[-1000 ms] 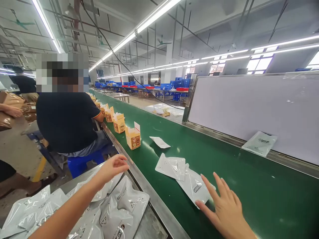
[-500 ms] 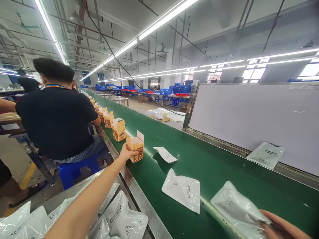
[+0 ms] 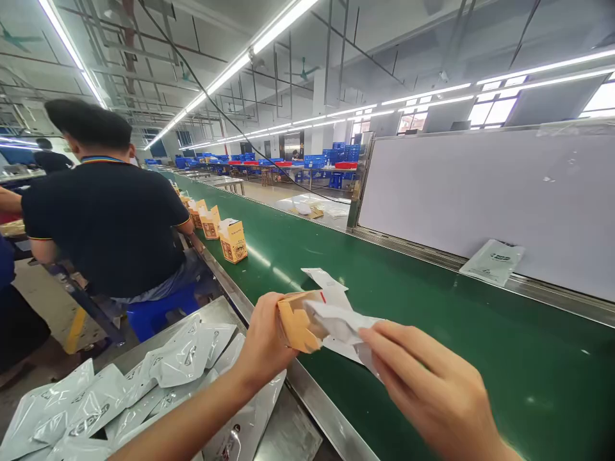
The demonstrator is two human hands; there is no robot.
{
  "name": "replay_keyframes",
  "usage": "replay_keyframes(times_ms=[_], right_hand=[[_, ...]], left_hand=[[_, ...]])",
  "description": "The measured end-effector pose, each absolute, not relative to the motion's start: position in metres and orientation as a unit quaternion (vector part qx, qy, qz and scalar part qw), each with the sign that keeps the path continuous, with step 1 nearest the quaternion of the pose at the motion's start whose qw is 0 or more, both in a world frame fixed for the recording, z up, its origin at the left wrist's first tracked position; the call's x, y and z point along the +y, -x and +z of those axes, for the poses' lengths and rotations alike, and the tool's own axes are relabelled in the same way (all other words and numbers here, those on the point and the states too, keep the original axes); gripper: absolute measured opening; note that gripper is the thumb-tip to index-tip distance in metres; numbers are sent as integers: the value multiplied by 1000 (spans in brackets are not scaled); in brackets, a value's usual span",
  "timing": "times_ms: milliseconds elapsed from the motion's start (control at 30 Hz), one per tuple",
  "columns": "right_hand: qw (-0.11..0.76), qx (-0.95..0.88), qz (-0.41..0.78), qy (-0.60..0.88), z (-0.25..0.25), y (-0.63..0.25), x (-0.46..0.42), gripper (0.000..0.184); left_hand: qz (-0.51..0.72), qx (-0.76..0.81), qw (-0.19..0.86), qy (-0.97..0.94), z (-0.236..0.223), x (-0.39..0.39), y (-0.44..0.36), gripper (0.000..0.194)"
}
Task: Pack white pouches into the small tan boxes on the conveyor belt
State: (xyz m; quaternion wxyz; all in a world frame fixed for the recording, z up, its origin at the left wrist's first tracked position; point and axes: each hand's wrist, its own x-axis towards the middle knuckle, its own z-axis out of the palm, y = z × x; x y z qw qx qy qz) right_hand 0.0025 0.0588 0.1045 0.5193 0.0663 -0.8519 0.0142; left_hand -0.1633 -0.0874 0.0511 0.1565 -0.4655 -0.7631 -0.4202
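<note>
1. The left hand (image 3: 266, 336) has its grip wrapped around a yellow carton (image 3: 292, 323), which it holds tilted above the near edge of the green belt (image 3: 432, 314), the open end facing the other hand.
2. The right hand (image 3: 432, 384) has a narrow grip, thumb and fingers pinching a white pouch (image 3: 343, 325).
3. The pouch's front end is at the carton's open mouth; whether any of it is inside cannot be told.
4. Behind the carton and the held pouch, another white packet (image 3: 327, 278) lies on the belt, partly covered from view.
5. Below and to the left, a heap of glossy white pouches (image 3: 96, 403) spreads over the metal tabletop (image 3: 291, 438), beneath the left forearm.
6. Farther along the belt's left side stands a row of open-topped cartons (image 3: 233, 242).
7. Beside that row a co-worker (image 3: 100, 224) in a dark shirt sits on a blue stool (image 3: 161, 315), back turned.
8. Across the belt, a single pouch (image 3: 494, 262) rests at the foot of a white panel (image 3: 480, 186).
</note>
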Motion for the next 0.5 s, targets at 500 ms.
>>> replay_keyframes(times_ms=[500], right_hand=[[192,-929,311,-51,69,-31,55,14]], left_hand=[[-428,-711,184,526,16,-47,83,63]])
